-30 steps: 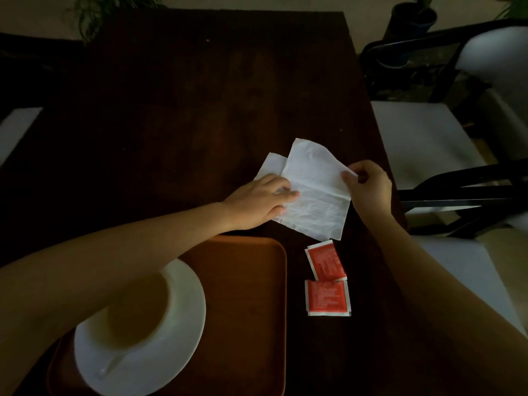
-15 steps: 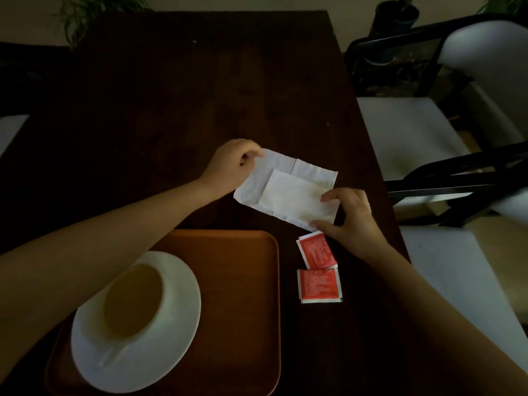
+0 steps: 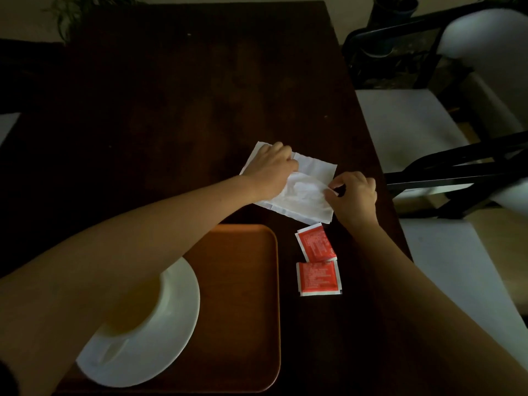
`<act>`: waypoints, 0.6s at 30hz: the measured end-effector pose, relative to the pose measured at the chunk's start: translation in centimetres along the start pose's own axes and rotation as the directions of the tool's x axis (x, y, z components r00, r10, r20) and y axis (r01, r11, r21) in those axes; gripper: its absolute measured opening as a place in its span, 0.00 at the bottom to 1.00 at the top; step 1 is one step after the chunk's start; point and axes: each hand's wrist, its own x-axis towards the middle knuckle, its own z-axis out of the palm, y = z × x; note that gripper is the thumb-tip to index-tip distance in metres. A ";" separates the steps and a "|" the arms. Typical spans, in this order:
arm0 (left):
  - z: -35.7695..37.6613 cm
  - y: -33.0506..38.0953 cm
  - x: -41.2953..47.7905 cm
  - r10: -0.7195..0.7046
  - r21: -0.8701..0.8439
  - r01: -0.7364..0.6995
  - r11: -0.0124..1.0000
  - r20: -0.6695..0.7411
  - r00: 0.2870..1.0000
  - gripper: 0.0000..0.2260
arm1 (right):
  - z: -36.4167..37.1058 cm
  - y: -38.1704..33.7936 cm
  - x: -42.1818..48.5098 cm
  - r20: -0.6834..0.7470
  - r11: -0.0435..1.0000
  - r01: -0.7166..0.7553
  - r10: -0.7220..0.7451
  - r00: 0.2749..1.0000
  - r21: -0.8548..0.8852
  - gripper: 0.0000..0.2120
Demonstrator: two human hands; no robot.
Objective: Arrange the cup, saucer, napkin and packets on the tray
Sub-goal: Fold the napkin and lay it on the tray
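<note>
A white paper napkin (image 3: 303, 198) lies partly folded on the dark table beyond the tray. My left hand (image 3: 273, 170) presses down on its left part, fingers curled over a fold. My right hand (image 3: 353, 195) pinches the napkin's right edge. Two red packets (image 3: 315, 244) (image 3: 318, 278) lie on the table just right of the orange tray (image 3: 245, 281). On the tray's near left stands a white saucer (image 3: 160, 347) carrying a white cup (image 3: 143, 307), half hidden by my left forearm.
The dark wooden table (image 3: 171, 110) stretches away ahead. To the right stand black-framed chairs with white cushions (image 3: 405, 127). Potted plants sit at the far left and far right corners.
My left hand moved right onto the napkin's middle. My right hand rose from the napkin's lower corner to its right edge. The napkin's fold has shifted.
</note>
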 end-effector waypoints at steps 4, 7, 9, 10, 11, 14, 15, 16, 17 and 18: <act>-1.6 -0.2 0.1 -0.074 -0.168 0.078 0.983 0.030 0.997 0.10 | -1.1 -0.5 -0.5 -0.049 0.954 0.042 -0.028 0.998 0.297 0.03; -4.0 -0.1 -0.8 -0.161 -0.484 0.177 0.857 0.076 0.984 0.06 | -2.6 -1.0 -0.6 -0.030 0.854 0.047 -0.036 0.999 0.518 0.05; -6.3 0.1 -2.0 -0.247 -0.618 0.245 0.747 0.084 0.965 0.05 | -3.5 -1.5 -0.7 0.024 0.754 0.009 -0.032 0.999 0.656 0.11; -7.3 0.3 -2.9 -0.298 -0.664 0.279 0.694 0.087 0.951 0.05 | -4.0 -1.7 -0.8 0.070 0.704 -0.036 -0.020 0.997 0.709 0.15; -8.1 0.6 -3.9 -0.355 -0.720 0.312 0.620 0.097 0.930 0.04 | -4.5 -1.9 -0.9 0.124 0.665 -0.086 -0.011 0.992 0.742 0.16; -9.4 2.1 -8.3 -0.511 -0.888 0.383 0.255 0.212 0.833 0.03 | -5.1 -2.9 -1.9 0.277 0.608 -0.180 -0.068 0.958 0.773 0.03; -9.4 2.9 -10.0 -0.554 -0.898 0.405 0.173 0.251 0.794 0.04 | -5.1 -3.5 -2.4 0.310 0.616 -0.182 -0.107 0.945 0.766 0.02; -9.2 3.7 -11.7 -0.589 -0.896 0.430 0.112 0.288 0.755 0.03 | -5.0 -4.3 -3.0 0.349 0.632 -0.185 -0.143 0.926 0.752 0.04; -8.8 4.6 -13.5 -0.613 -0.895 0.445 0.038 0.331 0.717 0.03 | -4.8 -4.9 -3.7 0.389 0.663 -0.193 -0.160 0.907 0.723 0.04; -8.4 5.6 -15.1 -0.631 -0.890 0.453 -0.050 0.380 0.676 0.03 | -4.5 -5.6 -4.3 0.425 0.691 -0.210 -0.154 0.892 0.691 0.04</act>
